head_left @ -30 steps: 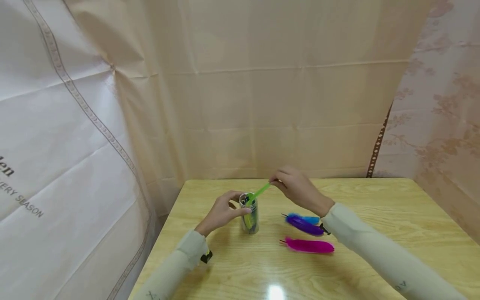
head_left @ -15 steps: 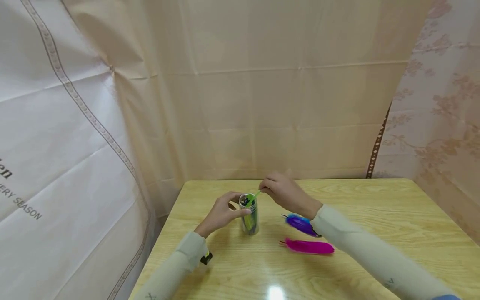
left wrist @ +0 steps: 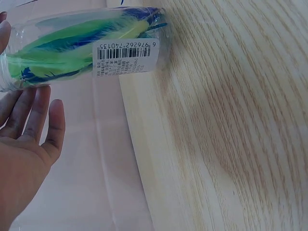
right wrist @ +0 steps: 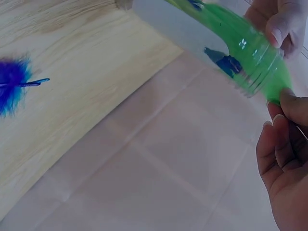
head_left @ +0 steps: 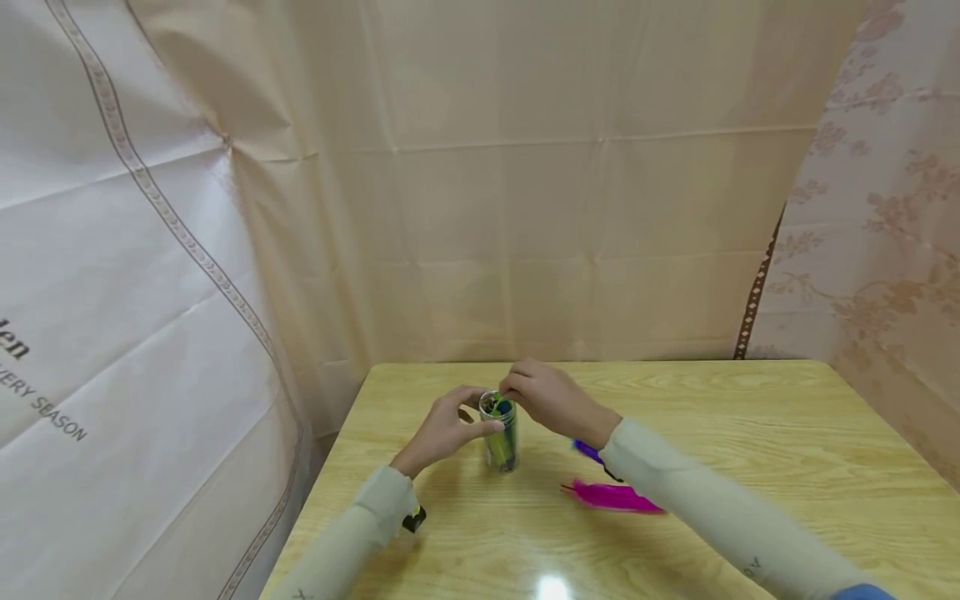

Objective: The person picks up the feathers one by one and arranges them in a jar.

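A clear plastic jar (head_left: 502,450) stands upright on the table with green and blue feathers inside. My left hand (head_left: 442,427) grips it near the rim, thumb in front and fingers behind. At the jar's mouth my right hand (head_left: 558,405) pinches the tip of a green feather (right wrist: 278,83) between thumb and fingers. Most of that feather is inside the jar, with its tip still sticking out. In the left wrist view, a white barcode label (left wrist: 126,57) shows on the jar's side, and blue and green feathers (left wrist: 62,41) lie lengthwise within.
On the wooden table (head_left: 465,542), right of the jar, lie a pink feather (head_left: 609,497) and a purple feather (head_left: 587,450), both partly covered by my right sleeve. Blue fluff shows around the purple one in the right wrist view. A beige cloth (head_left: 525,208) hangs behind the table.
My right hand has moved left and down to the jar's mouth, and the green feather has slid deeper in. My right sleeve covers more of the loose feathers. The left hand stays on the jar.
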The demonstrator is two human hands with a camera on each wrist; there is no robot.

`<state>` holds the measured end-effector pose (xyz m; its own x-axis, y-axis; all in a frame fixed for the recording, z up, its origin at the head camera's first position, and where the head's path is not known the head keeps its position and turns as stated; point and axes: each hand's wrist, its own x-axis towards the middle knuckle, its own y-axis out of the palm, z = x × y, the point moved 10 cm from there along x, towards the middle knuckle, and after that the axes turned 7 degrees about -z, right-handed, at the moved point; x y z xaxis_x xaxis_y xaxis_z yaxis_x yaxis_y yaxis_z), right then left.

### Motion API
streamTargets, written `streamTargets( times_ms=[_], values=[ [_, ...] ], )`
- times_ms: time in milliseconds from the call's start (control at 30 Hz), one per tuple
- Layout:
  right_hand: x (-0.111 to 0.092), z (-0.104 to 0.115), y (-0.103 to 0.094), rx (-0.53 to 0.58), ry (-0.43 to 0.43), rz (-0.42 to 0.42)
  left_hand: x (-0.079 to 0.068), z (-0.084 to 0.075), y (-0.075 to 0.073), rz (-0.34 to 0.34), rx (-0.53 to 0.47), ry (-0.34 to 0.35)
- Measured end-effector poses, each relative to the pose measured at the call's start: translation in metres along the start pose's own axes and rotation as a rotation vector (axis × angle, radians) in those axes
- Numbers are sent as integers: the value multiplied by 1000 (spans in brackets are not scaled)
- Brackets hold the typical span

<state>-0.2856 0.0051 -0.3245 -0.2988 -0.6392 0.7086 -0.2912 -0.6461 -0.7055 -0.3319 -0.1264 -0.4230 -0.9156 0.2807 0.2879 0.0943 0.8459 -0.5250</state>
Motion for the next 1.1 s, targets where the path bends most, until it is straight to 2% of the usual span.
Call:
streamTargets(
  times_ms=[400,800,1100],
  values=[
    [3,2,16,14,18,32,-1,-1,0,7,-2,0],
    [11,-10,0,37,122,-1,0,-3,-1,-5,2,10],
    [17,-13,-5,65,121,-23,1,-1,-1,-6,8,10]
  ],
)
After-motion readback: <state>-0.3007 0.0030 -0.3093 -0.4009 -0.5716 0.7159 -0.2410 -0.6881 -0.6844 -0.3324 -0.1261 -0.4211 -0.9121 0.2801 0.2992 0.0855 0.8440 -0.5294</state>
